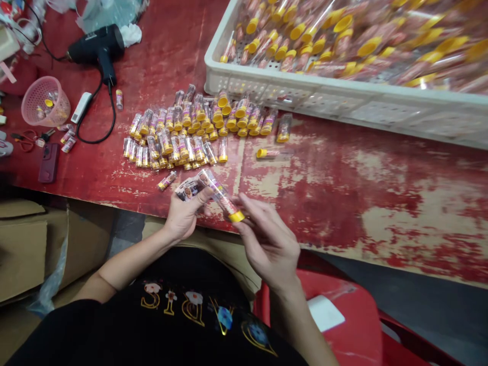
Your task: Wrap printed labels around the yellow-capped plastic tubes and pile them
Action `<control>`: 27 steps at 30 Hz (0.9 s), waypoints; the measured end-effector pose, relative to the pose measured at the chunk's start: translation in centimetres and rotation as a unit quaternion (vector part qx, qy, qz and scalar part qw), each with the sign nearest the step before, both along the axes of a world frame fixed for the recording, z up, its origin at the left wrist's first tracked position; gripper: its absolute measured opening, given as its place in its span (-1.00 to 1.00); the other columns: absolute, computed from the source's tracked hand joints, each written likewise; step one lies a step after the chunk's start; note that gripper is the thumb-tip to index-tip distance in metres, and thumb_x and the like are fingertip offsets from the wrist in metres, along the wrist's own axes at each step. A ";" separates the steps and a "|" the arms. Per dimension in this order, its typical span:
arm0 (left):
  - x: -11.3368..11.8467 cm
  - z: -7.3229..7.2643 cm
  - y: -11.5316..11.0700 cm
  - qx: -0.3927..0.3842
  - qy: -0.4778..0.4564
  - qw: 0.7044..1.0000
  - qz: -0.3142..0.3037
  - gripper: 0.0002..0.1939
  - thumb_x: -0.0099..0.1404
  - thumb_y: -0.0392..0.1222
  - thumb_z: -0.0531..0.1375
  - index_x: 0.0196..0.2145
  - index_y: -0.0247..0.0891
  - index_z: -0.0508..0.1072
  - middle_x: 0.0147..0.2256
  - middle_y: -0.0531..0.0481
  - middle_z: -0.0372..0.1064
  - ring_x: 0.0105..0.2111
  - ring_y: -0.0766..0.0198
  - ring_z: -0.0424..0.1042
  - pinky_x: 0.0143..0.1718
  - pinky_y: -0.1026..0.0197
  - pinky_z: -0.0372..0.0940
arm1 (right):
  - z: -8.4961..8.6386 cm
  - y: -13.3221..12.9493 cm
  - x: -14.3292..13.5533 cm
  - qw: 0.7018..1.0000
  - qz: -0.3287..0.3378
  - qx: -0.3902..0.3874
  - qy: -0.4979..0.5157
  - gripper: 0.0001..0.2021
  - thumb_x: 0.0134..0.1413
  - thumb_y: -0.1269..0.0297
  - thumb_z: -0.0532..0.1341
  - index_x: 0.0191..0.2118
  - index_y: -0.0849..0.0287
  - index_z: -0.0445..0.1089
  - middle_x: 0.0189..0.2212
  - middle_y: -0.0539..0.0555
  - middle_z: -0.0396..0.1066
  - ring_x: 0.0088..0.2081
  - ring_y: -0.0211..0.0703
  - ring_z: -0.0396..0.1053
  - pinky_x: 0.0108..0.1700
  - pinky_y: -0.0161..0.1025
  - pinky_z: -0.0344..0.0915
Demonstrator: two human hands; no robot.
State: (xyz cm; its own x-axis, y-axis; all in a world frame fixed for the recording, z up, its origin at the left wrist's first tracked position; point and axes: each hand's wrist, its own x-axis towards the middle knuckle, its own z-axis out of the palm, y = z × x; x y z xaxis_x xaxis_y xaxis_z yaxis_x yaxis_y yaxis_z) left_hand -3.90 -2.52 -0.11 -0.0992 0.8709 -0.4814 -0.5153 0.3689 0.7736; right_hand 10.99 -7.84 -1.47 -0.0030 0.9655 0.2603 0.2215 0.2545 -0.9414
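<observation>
My left hand [182, 214] is closed on a few flat, clear printed plastic sleeves [186, 190], its thumb pressed across them. Slanting between both hands is a clear tube [223, 197] with pinkish contents and a yellow cap at its lower end. The thumb and fingers of my right hand [271, 243] grip it by the cap. Its upper end meets the sleeves at my left fingertips; whether a sleeve is around it I cannot tell. Just beyond my hands lies a pile of small yellow-capped tubes [190, 119], and one loose tube [166, 180] is nearest my left hand.
A white plastic crate [343, 94] full of yellow-capped tubes stands at the back right. On the left are a black heat gun [97, 43] with its cable, a pink basket [28, 109], scissors [26, 141] and a purple phone-like object [49, 162]. A red stool [343, 310] is below the table edge.
</observation>
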 end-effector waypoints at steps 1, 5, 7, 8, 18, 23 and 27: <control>0.0 0.1 -0.1 0.005 -0.001 1.000 -0.013 -0.50 -0.18 -0.03 0.54 -0.33 -0.28 0.46 -0.44 0.09 0.39 -0.57 0.46 0.29 -0.69 0.37 0.17 | 0.0 0.0 -0.2 1.000 -0.021 0.003 0.016 -0.47 0.14 0.44 0.27 0.21 -0.12 0.36 -0.03 0.13 0.47 -0.07 -0.09 0.50 -0.10 -0.09 0.55; -0.1 0.6 -0.4 0.025 -0.001 0.999 -0.038 -0.46 -0.12 -0.04 0.52 -0.18 -0.20 0.51 -0.37 0.05 0.43 -0.55 0.45 0.32 -0.69 0.38 0.17 | -0.1 0.4 -1.1 0.997 -0.060 -0.011 0.052 -0.54 0.11 0.40 0.30 0.13 -0.10 0.45 -0.12 0.11 0.47 -0.13 -0.12 0.49 -0.19 -0.15 0.54; -0.2 0.8 -0.5 0.037 0.016 0.998 -0.042 -0.41 -0.10 -0.04 0.52 -0.09 -0.14 0.51 -0.32 0.02 0.45 -0.52 0.43 0.34 -0.68 0.39 0.18 | 0.1 0.6 -1.5 0.996 -0.062 -0.019 0.053 -0.58 0.14 0.40 0.28 0.11 -0.08 0.47 -0.12 0.11 0.46 -0.15 -0.14 0.48 -0.20 -0.15 0.52; -0.3 0.9 -0.6 0.041 0.025 0.998 -0.049 -0.38 -0.10 -0.04 0.52 -0.06 -0.12 0.51 -0.31 0.01 0.46 -0.52 0.42 0.34 -0.67 0.39 0.19 | 0.2 0.7 -1.6 0.996 -0.072 -0.019 0.052 -0.61 0.14 0.40 0.28 0.07 -0.08 0.50 -0.15 0.10 0.46 -0.18 -0.15 0.48 -0.23 -0.17 0.50; -0.1 2.0 -1.8 0.006 0.003 0.998 -0.055 -0.13 -0.25 -0.07 0.57 0.07 -0.06 0.47 -0.35 -0.03 0.49 -0.57 0.35 0.35 -0.66 0.30 0.19 | 1.2 1.0 -2.4 0.984 -0.167 0.043 0.040 -0.67 0.03 0.47 0.37 -0.13 -0.11 0.58 -0.35 0.00 0.48 -0.35 -0.24 0.44 -0.37 -0.24 0.39; -0.1 2.3 -1.7 0.032 0.013 0.997 -0.065 -0.15 -0.20 -0.04 0.55 0.09 -0.05 0.46 -0.35 -0.04 0.50 -0.58 0.37 0.32 -0.67 0.32 0.16 | 1.3 1.2 -2.5 0.982 -0.174 0.076 0.024 -0.62 0.01 0.52 0.37 -0.11 -0.13 0.58 -0.35 -0.01 0.49 -0.35 -0.24 0.46 -0.37 -0.26 0.40; -0.3 1.9 -1.7 0.060 0.006 0.995 -0.078 -0.19 -0.15 -0.06 0.54 0.10 -0.07 0.45 -0.34 -0.04 0.52 -0.60 0.41 0.29 -0.69 0.35 0.15 | 1.3 1.3 -2.5 0.981 -0.176 0.079 0.013 -0.63 0.00 0.51 0.38 -0.11 -0.11 0.58 -0.35 -0.01 0.50 -0.36 -0.25 0.47 -0.38 -0.28 0.42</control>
State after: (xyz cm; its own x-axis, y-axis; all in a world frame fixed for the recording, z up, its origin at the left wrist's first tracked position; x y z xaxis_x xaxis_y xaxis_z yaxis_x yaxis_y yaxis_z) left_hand -4.23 -4.19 1.83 0.0368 0.9273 -0.3725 -0.4489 0.3483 0.8229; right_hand 8.47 -6.54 -0.16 0.3323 0.8531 0.4023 0.2985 0.3095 -0.9028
